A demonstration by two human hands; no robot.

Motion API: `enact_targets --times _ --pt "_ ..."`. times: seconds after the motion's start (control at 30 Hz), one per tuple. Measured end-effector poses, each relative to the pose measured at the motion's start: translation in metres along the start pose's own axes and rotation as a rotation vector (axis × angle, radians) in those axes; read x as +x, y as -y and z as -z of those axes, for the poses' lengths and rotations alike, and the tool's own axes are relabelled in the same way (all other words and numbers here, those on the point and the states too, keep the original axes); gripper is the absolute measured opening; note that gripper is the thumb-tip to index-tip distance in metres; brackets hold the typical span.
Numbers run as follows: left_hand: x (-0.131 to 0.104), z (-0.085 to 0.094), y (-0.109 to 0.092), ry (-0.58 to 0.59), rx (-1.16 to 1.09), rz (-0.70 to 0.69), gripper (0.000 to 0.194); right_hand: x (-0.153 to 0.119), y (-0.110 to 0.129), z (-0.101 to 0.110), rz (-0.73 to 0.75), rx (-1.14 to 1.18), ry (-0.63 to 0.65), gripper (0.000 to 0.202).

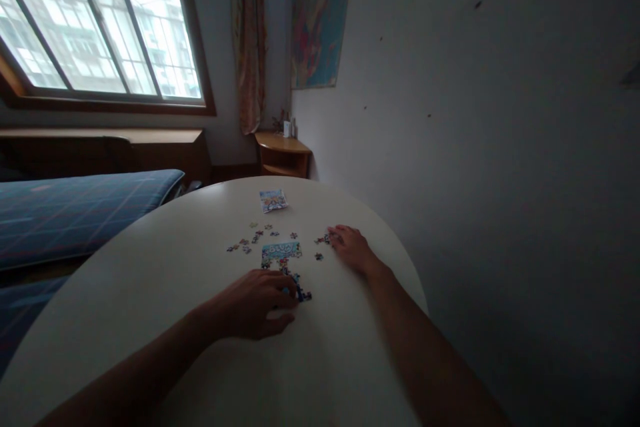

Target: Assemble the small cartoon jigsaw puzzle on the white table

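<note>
A partly joined jigsaw puzzle [281,252] lies on the white round table [150,280], its top rows light blue and its lower part ragged. Over its lower left part rests my left hand [260,300], fingers apart, covering some of the joined pieces. My right hand [350,247] is farther to the right, fingers spread and tips on a small group of loose puzzle pieces [321,240]. One single puzzle piece [319,257] sits just left of that hand. Whether any piece is under the right fingertips is hidden.
Several loose pieces [245,242] are scattered left of and above the puzzle. A picture sheet or packet [273,200] lies toward the table's far edge. A wall [475,180] stands close on the right; a blue plaid mattress [90,213] is at the left.
</note>
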State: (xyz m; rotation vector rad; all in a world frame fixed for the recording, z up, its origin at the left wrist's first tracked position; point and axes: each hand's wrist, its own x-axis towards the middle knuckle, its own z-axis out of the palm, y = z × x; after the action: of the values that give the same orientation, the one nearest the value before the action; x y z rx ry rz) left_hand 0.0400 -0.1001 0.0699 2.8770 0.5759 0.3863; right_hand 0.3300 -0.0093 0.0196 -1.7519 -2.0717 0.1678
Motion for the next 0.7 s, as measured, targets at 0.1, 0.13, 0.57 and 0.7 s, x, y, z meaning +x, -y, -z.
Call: enact_targets --times 0.1,0.13,0.57,0.7 --pt "0.0002 0.0000 -0.0001 0.012 -0.001 0.008 0.010 -0.0020 0.0059 0.0002 0.090 0.007 0.062 0.041" --pt "0.0002 0.0003 -0.0003 0.017 0.002 0.012 0.010 -0.0027 0.0070 0.0009 0.108 0.009 0.071 0.040" --pt "-0.0003 0.0014 -0.0019 0.029 0.003 0.035 0.010 -0.0074 0.0083 0.0028 0.152 0.089 0.075 0.051" --pt "-0.0002 0.0020 -0.0025 0.031 -0.004 0.039 0.012 -0.0068 0.0075 0.0023 0.143 0.089 0.085 0.050"
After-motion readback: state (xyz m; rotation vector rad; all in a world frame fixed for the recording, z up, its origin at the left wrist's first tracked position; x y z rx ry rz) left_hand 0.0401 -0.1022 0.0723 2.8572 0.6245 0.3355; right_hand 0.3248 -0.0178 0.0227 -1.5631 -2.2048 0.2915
